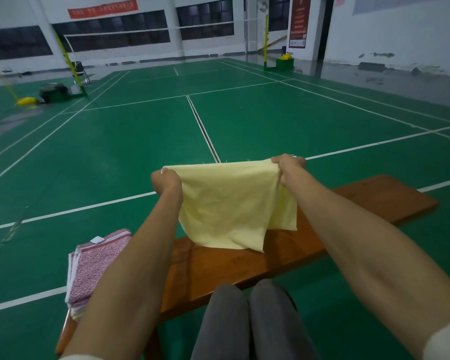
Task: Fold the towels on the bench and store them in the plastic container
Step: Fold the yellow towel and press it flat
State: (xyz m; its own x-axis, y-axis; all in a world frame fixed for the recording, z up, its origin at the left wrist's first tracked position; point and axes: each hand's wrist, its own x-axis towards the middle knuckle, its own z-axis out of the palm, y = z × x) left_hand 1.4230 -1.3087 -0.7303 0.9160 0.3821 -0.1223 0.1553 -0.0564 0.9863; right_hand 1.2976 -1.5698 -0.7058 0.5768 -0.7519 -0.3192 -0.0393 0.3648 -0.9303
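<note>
Yellow towel [231,203] gripped by both hands, pink towel [94,266] half hidden

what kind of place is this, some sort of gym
Most likely an indoor badminton hall: a green court floor with white boundary lines, a net strung between yellow-green posts, and a wooden bench at courtside.

Legible text: none.
Red banner [103,8] on far wall carries pale characters, too blurred to read. Tall red poster [299,20] on the pillar at right has lines of print and a small square code at its foot, all unresolved. Pink notice [340,1] at top right unreadable. White tag [97,239] on the patterned towel [94,266] appears blank.
</note>
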